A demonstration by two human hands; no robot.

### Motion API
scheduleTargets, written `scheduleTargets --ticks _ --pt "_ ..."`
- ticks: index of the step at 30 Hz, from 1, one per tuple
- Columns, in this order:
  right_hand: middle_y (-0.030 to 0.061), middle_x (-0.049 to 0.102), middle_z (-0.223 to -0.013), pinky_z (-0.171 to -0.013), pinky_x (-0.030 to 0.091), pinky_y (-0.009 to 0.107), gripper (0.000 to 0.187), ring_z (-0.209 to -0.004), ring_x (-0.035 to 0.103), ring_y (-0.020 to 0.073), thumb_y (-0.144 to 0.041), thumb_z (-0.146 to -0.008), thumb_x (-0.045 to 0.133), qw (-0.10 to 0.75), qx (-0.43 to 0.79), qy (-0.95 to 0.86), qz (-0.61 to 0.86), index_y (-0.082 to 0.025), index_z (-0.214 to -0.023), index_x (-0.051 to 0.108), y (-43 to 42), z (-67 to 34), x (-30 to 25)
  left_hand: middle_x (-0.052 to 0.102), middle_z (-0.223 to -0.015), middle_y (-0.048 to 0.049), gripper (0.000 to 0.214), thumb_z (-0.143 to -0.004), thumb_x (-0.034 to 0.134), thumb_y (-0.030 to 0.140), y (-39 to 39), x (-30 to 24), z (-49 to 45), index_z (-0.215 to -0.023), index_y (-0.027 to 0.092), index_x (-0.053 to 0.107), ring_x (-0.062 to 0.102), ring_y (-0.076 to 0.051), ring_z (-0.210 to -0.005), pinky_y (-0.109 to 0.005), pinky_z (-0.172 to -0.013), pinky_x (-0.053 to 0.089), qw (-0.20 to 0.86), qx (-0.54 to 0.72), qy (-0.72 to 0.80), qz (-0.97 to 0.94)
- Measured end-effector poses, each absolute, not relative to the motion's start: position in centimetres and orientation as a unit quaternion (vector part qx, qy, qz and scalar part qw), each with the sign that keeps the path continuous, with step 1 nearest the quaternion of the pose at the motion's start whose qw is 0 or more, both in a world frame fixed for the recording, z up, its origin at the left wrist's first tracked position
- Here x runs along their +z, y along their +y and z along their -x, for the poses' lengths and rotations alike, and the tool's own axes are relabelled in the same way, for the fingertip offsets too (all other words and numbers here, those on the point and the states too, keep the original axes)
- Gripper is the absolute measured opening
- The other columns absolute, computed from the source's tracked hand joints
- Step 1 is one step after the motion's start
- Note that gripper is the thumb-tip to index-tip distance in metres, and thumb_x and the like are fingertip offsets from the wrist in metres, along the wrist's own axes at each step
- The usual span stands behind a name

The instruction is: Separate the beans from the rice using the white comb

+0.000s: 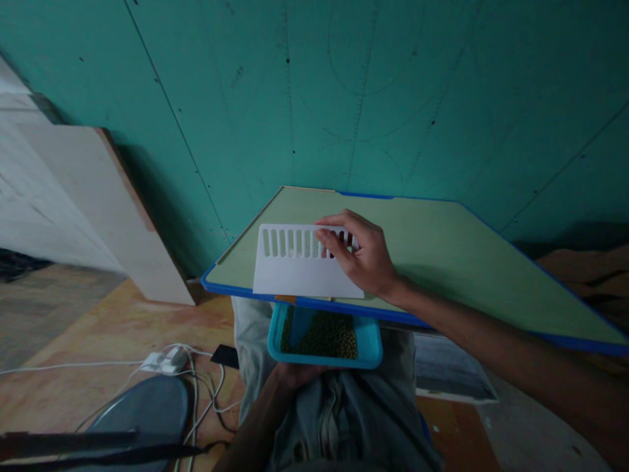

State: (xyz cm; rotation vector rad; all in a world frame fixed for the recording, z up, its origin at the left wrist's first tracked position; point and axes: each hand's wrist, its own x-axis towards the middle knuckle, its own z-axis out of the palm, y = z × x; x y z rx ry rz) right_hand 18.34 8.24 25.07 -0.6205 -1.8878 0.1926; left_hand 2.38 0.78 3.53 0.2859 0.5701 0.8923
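My right hand [361, 255] grips a white slotted plastic panel [299, 265] by its upper right part, fingers curled over the slots. The panel stands at the near edge of a pale green, blue-rimmed table [442, 246]. Below that edge, over my lap, my left hand [295, 375] holds a blue tray [371, 351] from underneath. The tray carries a heap of small green beans [329, 334]. Most of the left hand is hidden by the tray.
A teal wall [344, 92] rises behind the table. A pale board [88, 196] leans at the left. On the wooden floor lie white cables and an adapter [164, 360], beside a grey round object [147, 410].
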Motion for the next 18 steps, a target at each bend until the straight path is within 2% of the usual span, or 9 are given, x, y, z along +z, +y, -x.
scheduleTargets --ticks 4,14,18 --pt "0.0022 0.067 -0.087 -0.062 0.048 0.027 0.016 -0.068 0.057 0.0125 -0.033 -0.101 0.059 0.538 0.08 -0.796 0.263 -0.02 -0.103 0.068 8.2 -18.3 25.1 0.072 -0.131 -0.0104 0.069 -0.065 0.08 0.053 0.8 3.7 -2.4 -0.127 0.028 0.065 0.052 -0.039 -0.138 -0.055 -0.112 0.047 0.853 0.417 0.28 -0.143" --pt "0.0022 0.066 -0.088 -0.061 0.048 0.027 0.017 -0.069 0.057 0.0123 -0.034 -0.101 0.059 0.543 0.075 -0.794 0.264 -0.02 -0.103 0.069 8.3 -18.3 24.8 0.071 -0.133 -0.0109 0.069 -0.07 0.075 0.063 0.7 4.1 -2.6 -0.127 0.025 0.067 0.05 -0.04 -0.139 -0.058 -0.114 0.045 0.859 0.413 0.259 -0.156" --pt "0.0018 0.066 -0.087 -0.061 0.048 0.027 0.017 -0.067 0.056 0.0119 -0.034 -0.101 0.059 0.545 0.081 -0.791 0.266 -0.02 -0.103 0.069 8.2 -18.3 24.7 0.071 -0.132 -0.0116 0.065 -0.071 0.076 0.059 1.0 3.0 -2.5 -0.125 0.025 0.068 0.053 -0.04 -0.137 -0.058 -0.113 0.046 0.862 0.421 0.243 -0.144"
